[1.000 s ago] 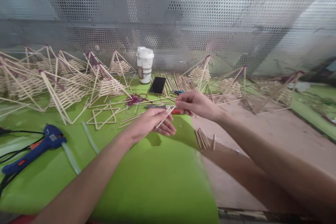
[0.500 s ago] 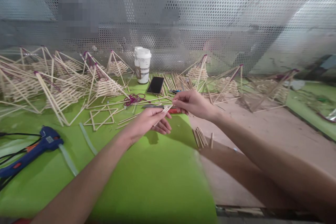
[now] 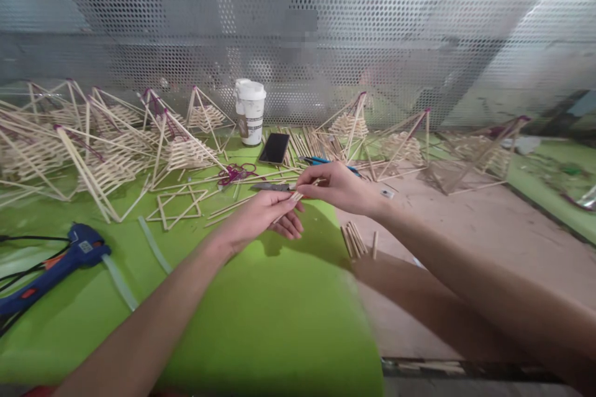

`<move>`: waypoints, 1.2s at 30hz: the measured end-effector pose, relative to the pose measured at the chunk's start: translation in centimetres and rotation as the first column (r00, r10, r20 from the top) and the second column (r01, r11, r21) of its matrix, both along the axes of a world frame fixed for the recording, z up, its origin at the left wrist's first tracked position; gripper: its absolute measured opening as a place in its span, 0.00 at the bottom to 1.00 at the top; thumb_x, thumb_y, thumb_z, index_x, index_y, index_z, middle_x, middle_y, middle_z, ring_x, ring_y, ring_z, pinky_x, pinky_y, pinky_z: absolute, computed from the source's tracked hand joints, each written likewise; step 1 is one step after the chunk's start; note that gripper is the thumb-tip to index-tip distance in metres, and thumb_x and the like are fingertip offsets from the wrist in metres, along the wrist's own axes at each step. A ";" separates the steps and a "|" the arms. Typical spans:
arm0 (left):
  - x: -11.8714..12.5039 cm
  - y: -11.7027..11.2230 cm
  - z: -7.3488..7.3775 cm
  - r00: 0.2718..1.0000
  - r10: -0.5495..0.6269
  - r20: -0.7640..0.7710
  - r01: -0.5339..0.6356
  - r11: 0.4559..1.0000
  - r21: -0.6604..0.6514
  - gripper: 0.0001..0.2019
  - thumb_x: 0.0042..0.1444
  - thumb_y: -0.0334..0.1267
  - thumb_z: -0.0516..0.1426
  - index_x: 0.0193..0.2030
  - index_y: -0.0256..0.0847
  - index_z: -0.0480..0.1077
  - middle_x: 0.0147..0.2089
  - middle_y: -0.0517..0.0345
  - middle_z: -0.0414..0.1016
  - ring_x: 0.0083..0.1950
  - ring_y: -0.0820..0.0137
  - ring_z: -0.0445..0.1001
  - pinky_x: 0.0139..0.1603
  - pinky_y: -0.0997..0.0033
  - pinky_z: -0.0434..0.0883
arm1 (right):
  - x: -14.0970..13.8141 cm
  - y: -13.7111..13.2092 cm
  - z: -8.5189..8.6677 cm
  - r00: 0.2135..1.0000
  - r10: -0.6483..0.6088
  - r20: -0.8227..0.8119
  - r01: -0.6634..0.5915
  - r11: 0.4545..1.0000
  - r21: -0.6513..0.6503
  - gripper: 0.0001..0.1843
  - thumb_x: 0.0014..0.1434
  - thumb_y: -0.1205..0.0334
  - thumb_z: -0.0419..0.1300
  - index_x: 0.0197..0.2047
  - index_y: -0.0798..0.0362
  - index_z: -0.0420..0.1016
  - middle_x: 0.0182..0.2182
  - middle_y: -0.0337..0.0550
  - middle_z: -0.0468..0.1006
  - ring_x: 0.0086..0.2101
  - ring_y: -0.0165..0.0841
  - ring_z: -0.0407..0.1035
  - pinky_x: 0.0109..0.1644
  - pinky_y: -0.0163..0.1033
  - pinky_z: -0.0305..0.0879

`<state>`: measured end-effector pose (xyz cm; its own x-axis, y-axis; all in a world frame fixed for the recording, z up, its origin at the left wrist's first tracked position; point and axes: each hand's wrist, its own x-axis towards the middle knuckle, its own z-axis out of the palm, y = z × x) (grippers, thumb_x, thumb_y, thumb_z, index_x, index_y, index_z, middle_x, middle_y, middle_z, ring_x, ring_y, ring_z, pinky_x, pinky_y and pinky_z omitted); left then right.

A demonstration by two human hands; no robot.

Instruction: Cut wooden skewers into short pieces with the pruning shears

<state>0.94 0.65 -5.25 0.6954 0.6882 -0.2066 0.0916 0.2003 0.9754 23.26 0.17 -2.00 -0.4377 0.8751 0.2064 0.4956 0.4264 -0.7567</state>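
Over the green mat (image 3: 261,310) my left hand (image 3: 261,216) is curled palm up around a small bundle of thin wooden sticks (image 3: 294,198). My right hand (image 3: 338,189) pinches the upper end of those sticks between thumb and fingers, right beside the left fingertips. A short row of cut sticks (image 3: 354,240) lies on the brown tabletop just below my right wrist. A grey utility knife (image 3: 272,187) rests on the mat just behind my hands.
Many stick pyramids (image 3: 181,142) stand along the back, left and right. A white cup (image 3: 250,111), a black phone (image 3: 274,149) and blue-handled pliers (image 3: 326,162) lie behind. A blue glue gun (image 3: 51,267) with glue sticks (image 3: 151,245) sits left. A perforated metal wall closes the back.
Both hands have stayed together on the sticks. My right hand slid slightly left and closer to the left fingertips. The view shifted a little, revealing the pliers.
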 end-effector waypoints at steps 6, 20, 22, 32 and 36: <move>-0.1 0.0 0.0 1.000 -0.030 -0.009 0.030 1.000 -0.008 0.13 0.73 0.45 0.58 0.46 0.36 0.75 0.38 0.48 0.85 0.37 0.67 0.84 0.40 0.68 0.78 | -0.5 -0.4 0.3 1.000 -0.016 0.024 0.016 1.000 0.003 0.13 0.67 0.57 0.63 0.35 0.56 0.82 0.29 0.41 0.79 0.29 0.30 0.67 0.35 0.38 0.60; -0.3 0.1 -0.3 0.999 -0.046 -0.010 0.046 0.999 -0.006 0.12 0.73 0.44 0.57 0.47 0.36 0.75 0.38 0.49 0.85 0.37 0.67 0.84 0.39 0.68 0.78 | -0.4 -0.3 0.0 0.998 -0.019 0.056 0.021 0.999 -0.033 0.12 0.64 0.59 0.63 0.33 0.56 0.82 0.26 0.38 0.76 0.26 0.27 0.62 0.31 0.37 0.55; -0.2 0.1 -0.2 0.999 -0.040 -0.011 0.040 0.999 0.003 0.13 0.72 0.45 0.58 0.47 0.36 0.75 0.38 0.49 0.85 0.37 0.66 0.84 0.39 0.68 0.78 | -0.4 -0.2 0.1 0.997 -0.018 0.077 0.021 0.999 -0.045 0.12 0.63 0.59 0.63 0.33 0.56 0.82 0.24 0.37 0.75 0.24 0.26 0.60 0.31 0.37 0.55; -0.1 -0.2 0.1 1.000 -0.020 -0.012 0.020 0.999 -0.025 0.13 0.71 0.46 0.59 0.47 0.37 0.75 0.38 0.48 0.85 0.36 0.66 0.84 0.41 0.66 0.78 | -0.5 -0.3 0.1 1.000 -0.028 -0.003 0.028 0.993 -0.117 0.08 0.60 0.62 0.62 0.33 0.55 0.81 0.25 0.39 0.78 0.26 0.29 0.69 0.32 0.37 0.62; -0.1 -0.2 0.2 0.999 -0.012 -0.034 0.012 1.000 -0.023 0.11 0.73 0.43 0.58 0.47 0.37 0.75 0.38 0.48 0.85 0.37 0.66 0.84 0.42 0.66 0.78 | -0.5 -0.4 0.1 0.999 -0.044 0.005 0.044 0.992 -0.115 0.09 0.61 0.61 0.62 0.33 0.56 0.81 0.26 0.40 0.79 0.27 0.29 0.69 0.32 0.36 0.64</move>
